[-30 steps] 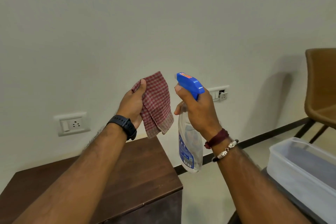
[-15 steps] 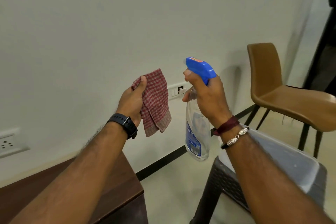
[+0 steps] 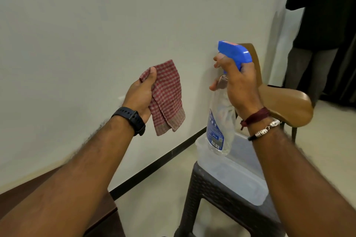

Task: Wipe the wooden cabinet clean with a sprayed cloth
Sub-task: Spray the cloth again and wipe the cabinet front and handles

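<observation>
Left hand (image 3: 139, 96) pinching checked cloth (image 3: 166, 96), right hand (image 3: 238, 84) gripping near-empty spray bottle (image 3: 219, 121), above clear tub (image 3: 240, 175)

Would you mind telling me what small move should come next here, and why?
Probably squeeze the trigger. The right hand grips the clear spray bottle with the blue trigger head, nozzle facing the red checked cloth held up in the left hand. The dark wooden cabinet sits low at the left, untouched, so wetting the cloth seems the step before wiping.
</observation>
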